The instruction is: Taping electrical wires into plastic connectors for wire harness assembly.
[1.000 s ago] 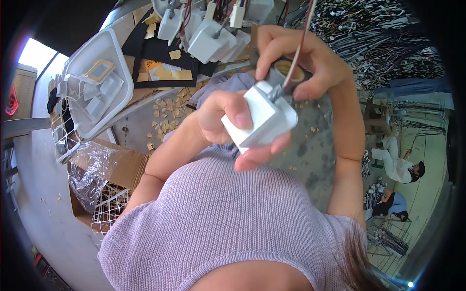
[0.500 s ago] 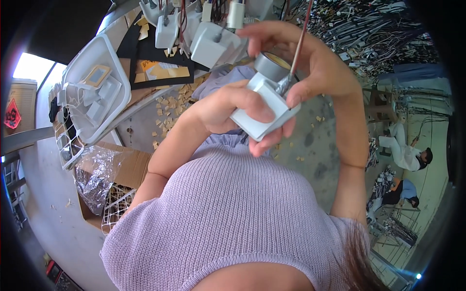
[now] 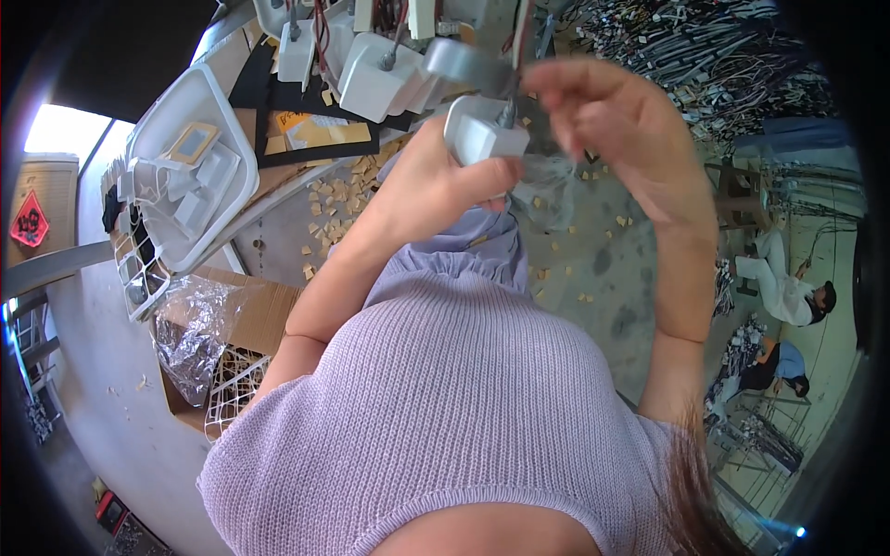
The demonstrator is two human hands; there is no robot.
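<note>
My left hand (image 3: 464, 181) is closed round a white plastic housing (image 3: 477, 134), its thumb across the near side. A cable (image 3: 519, 37) rises from the housing, with a grey wrapped joint (image 3: 506, 115) at its base. Beside the cable, above the housing, is a blurred roll of silver tape (image 3: 464, 63); no fingers wrap round it. To the right of the cable my right hand (image 3: 607, 116) is raised with its fingers apart and bent, smeared by motion. Nothing shows between them.
More white housings (image 3: 375, 79) with cables hang at the top. On the left stands a white tub (image 3: 246, 167) of parts, above a cardboard box (image 3: 264, 320) with clear plastic film. Yellowish scraps (image 3: 324, 208) litter the floor. Cable bundles (image 3: 695, 74) and two people (image 3: 783, 287) are at right.
My right hand has come off the housing and moved up and right. The tape roll has shifted up and left. My left hand still holds the housing, now tilted differently and slightly higher.
</note>
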